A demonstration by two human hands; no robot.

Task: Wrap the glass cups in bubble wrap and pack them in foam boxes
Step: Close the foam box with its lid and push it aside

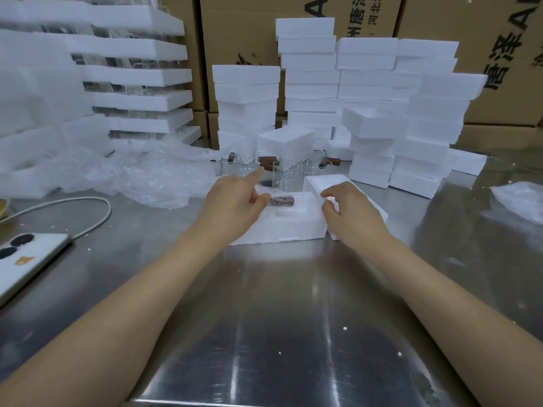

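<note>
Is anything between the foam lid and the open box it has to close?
Only the left hand, over the left side of the foam box beside the wrapped cup. The right hand grips the foam lid at the box's right edge.

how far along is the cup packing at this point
Done: one cup, seemingly wrapped, lies in the open foam box, its brown handle showing. In hand: the left hand is at that handle; the right hand curls on the foam lid beside the box, not yet fitted. Left: several bare glass cups stand behind, with bubble wrap and foam box stacks nearby; whether those are filled is unclear.
</note>
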